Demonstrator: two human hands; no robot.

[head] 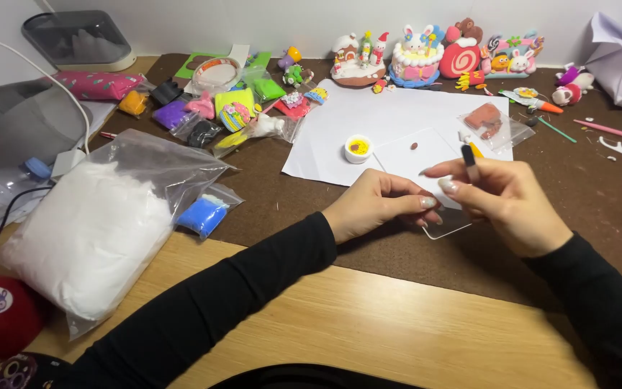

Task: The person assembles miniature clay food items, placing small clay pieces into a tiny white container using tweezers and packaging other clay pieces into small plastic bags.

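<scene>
**Desk:** Tool (469,155) first. What is it, and where?

**Photographer:** Small, dark, stick-like. It stands upright, pinched in the fingers of the right hand (512,205), above the near edge of a clear sheet (426,155).

**Desk:** And the left hand (376,205)?

**Photographer:** Curled narrow, fingertips drawn together just beside the right hand's. I cannot tell whether anything sits between them. Both hands hover low over the brown mat (397,252) on the wooden table (368,324); both sleeves are black.

**Desk:** What lies under the hands?

**Photographer:** White paper (368,115) with the clear sheet on top. A tiny brown blob (414,145) sits on that sheet, and a small white pot (358,148) with yellow inside stands just to its left.

**Desk:** Surroundings?

**Photographer:** A big bag of white clay (88,238) at left, a smaller bag of blue clay (203,215) touching it. Small bags of coloured clay (214,108) cluster beyond. Finished figures (426,54), among them a rabbit cake and a swirl sweet, line the wall. A bag of brown clay (489,120) lies on the paper's right corner, near the tool.
</scene>
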